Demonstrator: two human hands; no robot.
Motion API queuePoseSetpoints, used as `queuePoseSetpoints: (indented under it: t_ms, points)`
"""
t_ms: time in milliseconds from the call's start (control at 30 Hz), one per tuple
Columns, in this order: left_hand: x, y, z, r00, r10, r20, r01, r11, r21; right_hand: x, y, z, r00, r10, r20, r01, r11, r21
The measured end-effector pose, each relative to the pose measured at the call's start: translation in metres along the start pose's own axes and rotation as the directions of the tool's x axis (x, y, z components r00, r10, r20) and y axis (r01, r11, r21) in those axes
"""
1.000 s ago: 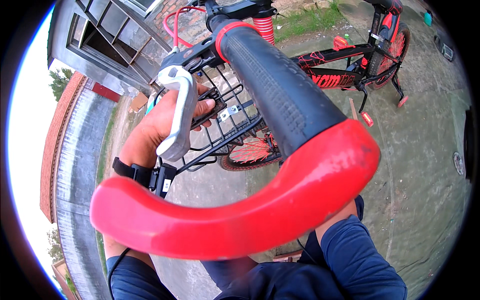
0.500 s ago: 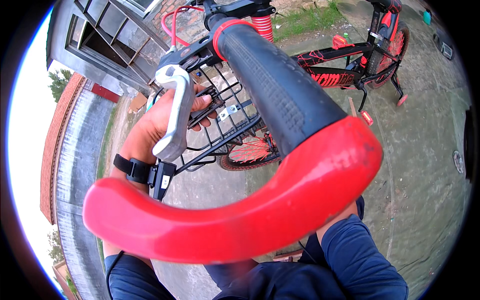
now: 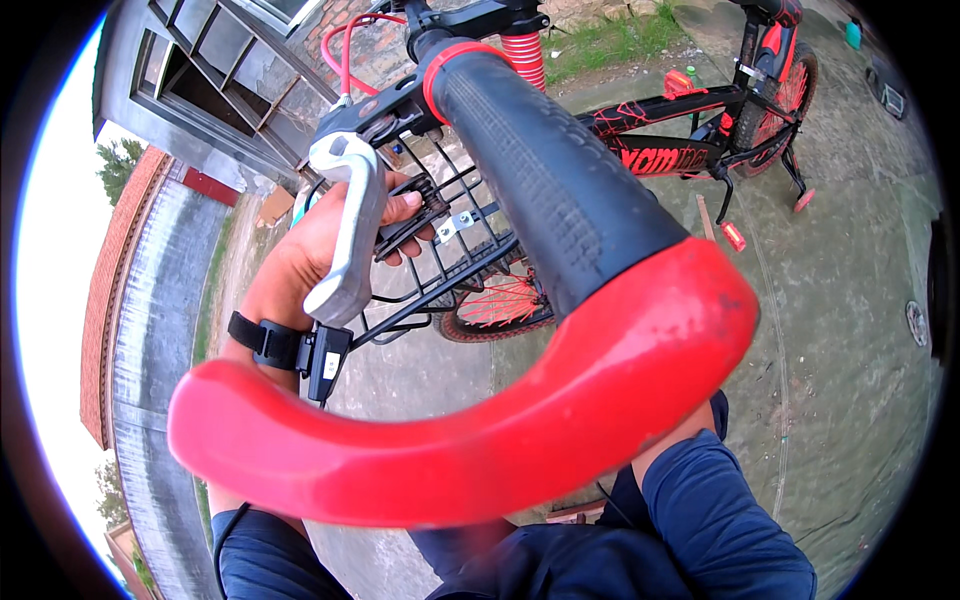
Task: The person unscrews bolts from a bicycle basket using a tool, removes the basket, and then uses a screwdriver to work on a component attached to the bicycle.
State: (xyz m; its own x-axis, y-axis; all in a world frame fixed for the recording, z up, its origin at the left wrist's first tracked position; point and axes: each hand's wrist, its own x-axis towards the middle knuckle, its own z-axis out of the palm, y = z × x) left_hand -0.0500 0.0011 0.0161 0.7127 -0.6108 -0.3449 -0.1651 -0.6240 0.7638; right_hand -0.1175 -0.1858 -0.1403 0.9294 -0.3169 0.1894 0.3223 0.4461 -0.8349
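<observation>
My left hand (image 3: 322,232) is behind the silver brake lever (image 3: 350,240), thumb and fingers closed round a dark, ridged metal piece (image 3: 428,200) that resembles a folding multi-tool. That piece is against or just above the black wire basket (image 3: 432,291) on the bicycle's front; whether it touches is unclear. A black rubber handlebar grip (image 3: 560,165) crosses the upper middle, ending in a curved red bar end (image 3: 470,455) close to the camera. My right forearm (image 3: 676,450) goes up behind the red bar end, which hides my right hand.
The bicycle's black and red frame (image 3: 670,110) and rear wheel (image 3: 790,100) extend to the upper right. Below the basket shows the front wheel (image 3: 495,305). A metal lattice (image 3: 235,70) leans by a building at upper left. Concrete ground (image 3: 830,330) spreads to the right.
The red bar end and the grip have shifted very slightly left and down in view. My left hand keeps its hold on the dark metal piece.
</observation>
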Motion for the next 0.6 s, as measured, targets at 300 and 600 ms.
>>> queuePoseSetpoints:
  t_ms: [300,600]
  points:
    - [0.0005,-0.0023,-0.0037,1.0,0.009,-0.004,-0.009,1.0,-0.011,-0.0014,-0.0025,0.0004,1.0,-0.001,-0.008,0.001,1.0,-0.004]
    - [0.0054,-0.0019,-0.0004,1.0,-0.003,0.005,0.003,1.0,-0.031,0.001,0.0007,-0.0027,1.0,0.0,-0.01,0.0,1.0,0.013]
